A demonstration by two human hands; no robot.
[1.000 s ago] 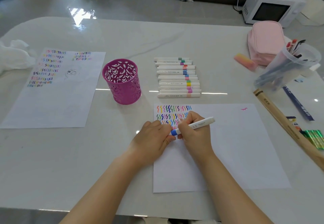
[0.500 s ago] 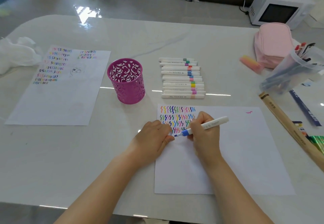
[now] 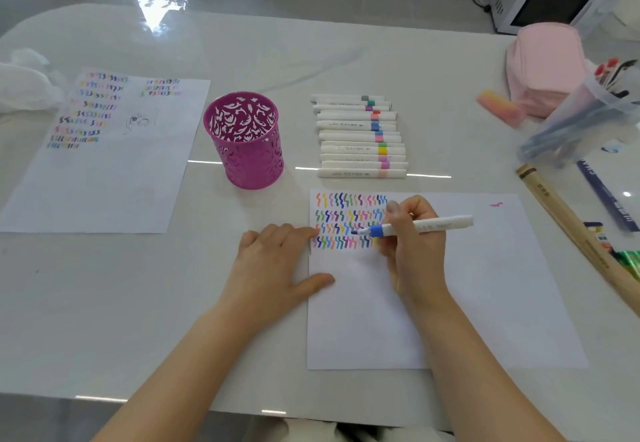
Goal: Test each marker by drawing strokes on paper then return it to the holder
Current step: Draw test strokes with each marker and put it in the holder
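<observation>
One marker point(image 3: 427, 226), white-barrelled with a blue band near its nib, is gripped in the right hand point(image 3: 414, 251). It is pinched between thumb and fingers just behind that band, and its blue tip is set against the paper point(image 3: 485, 285) among the rows of coloured squiggles at the sheet's upper left. The left hand point(image 3: 277, 261) is laid flat with its fingers straight, fingertips at the paper's left edge and thumb on the sheet, so nothing is grasped by it; the sheet is judged to be steadied this way. The marker is judged to be light and stiff, with a smooth plastic barrel that could slip in a loose hold. A hold close to the nib is therefore suited to drawing, and one nearer mid-barrel to dropping it into the holder point(image 3: 244, 140). That purple cut-out holder is stood on the table point(image 3: 104, 303), left of a row of markers point(image 3: 360, 136) laid side by side beyond the paper. The paper is judged to be thin and easily shifted or creased. Where this marker's cap is kept cannot be told.
</observation>
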